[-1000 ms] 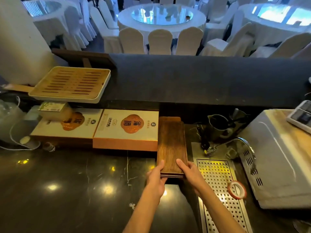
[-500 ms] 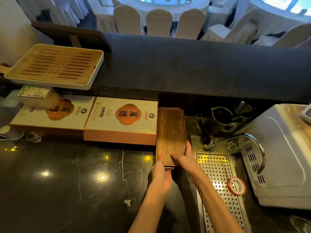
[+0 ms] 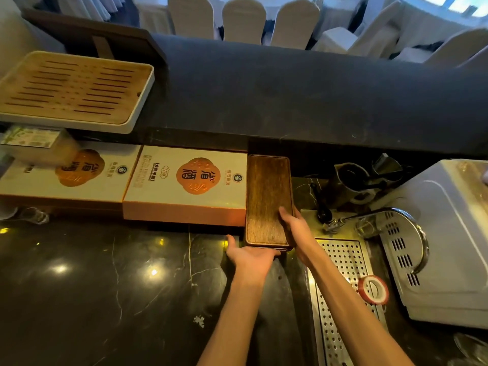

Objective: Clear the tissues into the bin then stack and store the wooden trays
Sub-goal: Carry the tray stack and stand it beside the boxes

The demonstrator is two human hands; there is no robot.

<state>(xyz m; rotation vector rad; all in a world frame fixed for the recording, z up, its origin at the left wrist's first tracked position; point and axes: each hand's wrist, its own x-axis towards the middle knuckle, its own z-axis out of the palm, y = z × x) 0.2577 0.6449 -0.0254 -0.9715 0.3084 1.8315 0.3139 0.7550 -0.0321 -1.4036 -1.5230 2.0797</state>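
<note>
A stack of dark wooden trays point(image 3: 268, 196) lies lengthwise on the black marble counter, its far end under the raised ledge and its left side against an orange-and-white box point(image 3: 184, 180). My left hand point(image 3: 250, 256) cups the stack's near end, fingers along its lower edge. The stack's right edge is gripped by my right hand point(image 3: 295, 228), thumb on top. A small white tissue scrap point(image 3: 198, 320) lies on the counter near my left forearm. No bin is in view.
A slatted bamboo tray point(image 3: 71, 88) rests on the raised ledge at left. A second box point(image 3: 66, 173) sits left of the first. A perforated metal drain tray point(image 3: 340, 273) with a tape roll point(image 3: 373, 289) and a white appliance point(image 3: 443, 233) are on the right.
The tray stack has slid away from me, further under the ledge beside the box. My right hand shifted from the near end to the right edge. The view tilted down.
</note>
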